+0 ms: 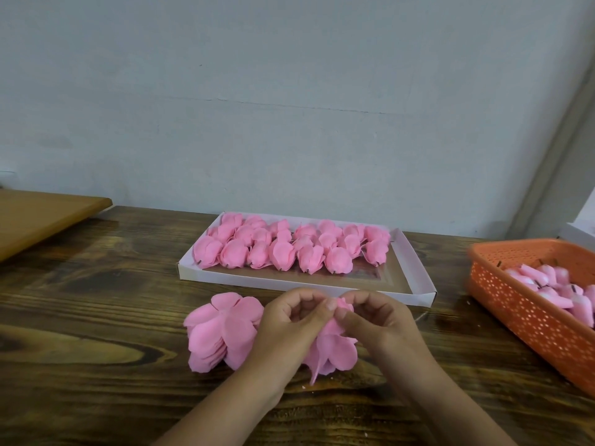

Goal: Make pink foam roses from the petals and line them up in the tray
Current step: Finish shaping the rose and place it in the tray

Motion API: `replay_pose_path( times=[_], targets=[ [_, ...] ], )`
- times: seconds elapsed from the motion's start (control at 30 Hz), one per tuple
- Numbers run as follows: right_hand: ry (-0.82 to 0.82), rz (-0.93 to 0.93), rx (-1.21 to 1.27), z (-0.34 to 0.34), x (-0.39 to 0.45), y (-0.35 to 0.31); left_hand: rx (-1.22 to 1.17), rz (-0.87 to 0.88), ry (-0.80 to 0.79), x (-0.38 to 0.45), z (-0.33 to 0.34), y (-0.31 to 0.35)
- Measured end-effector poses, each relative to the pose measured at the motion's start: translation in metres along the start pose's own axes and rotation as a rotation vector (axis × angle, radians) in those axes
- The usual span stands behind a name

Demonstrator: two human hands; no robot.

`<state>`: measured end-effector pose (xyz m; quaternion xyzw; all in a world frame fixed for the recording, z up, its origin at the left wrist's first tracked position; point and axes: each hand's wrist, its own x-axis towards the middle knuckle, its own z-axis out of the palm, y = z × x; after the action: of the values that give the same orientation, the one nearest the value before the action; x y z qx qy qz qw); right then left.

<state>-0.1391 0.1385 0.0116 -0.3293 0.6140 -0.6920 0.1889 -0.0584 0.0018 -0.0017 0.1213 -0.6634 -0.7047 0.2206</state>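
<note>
A white cardboard tray (415,262) lies at the table's middle back, with several finished pink foam roses (283,249) in rows across its far half. In front of it a stack of flat pink petal sheets (219,333) rests on the wood. My left hand (286,326) and my right hand (376,320) meet just right of the stack, fingertips pinching a pink petal sheet (335,349) that hangs between them. The top of that sheet is hidden behind my fingers.
An orange perforated basket (528,313) at the right holds several pale pink rose buds (553,284). A brown board (42,214) lies at the far left. A grey wall stands right behind the wooden table (96,317).
</note>
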Motion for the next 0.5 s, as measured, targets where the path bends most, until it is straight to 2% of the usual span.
replay_pose_path(
  times=[0.23, 0.33, 0.43, 0.5],
  targets=[
    [0.027, 0.025, 0.003, -0.0085, -0.0013, -0.0078, 0.049, -0.142, -0.197, 0.0016, -0.0069, 0.0022],
    [0.053, -0.016, 0.009, -0.0058, -0.0016, -0.0090, -0.044, -0.180, -0.172, 0.0018, -0.0065, 0.0031],
    [0.077, -0.070, 0.007, -0.0022, -0.0029, -0.0098, -0.248, -0.229, -0.095, 0.0028, -0.0071, 0.0057],
    [0.074, -0.123, -0.140, -0.0019, -0.0056, -0.0080, -0.370, -0.272, -0.024, 0.0049, -0.0076, 0.0085]
  ],
)
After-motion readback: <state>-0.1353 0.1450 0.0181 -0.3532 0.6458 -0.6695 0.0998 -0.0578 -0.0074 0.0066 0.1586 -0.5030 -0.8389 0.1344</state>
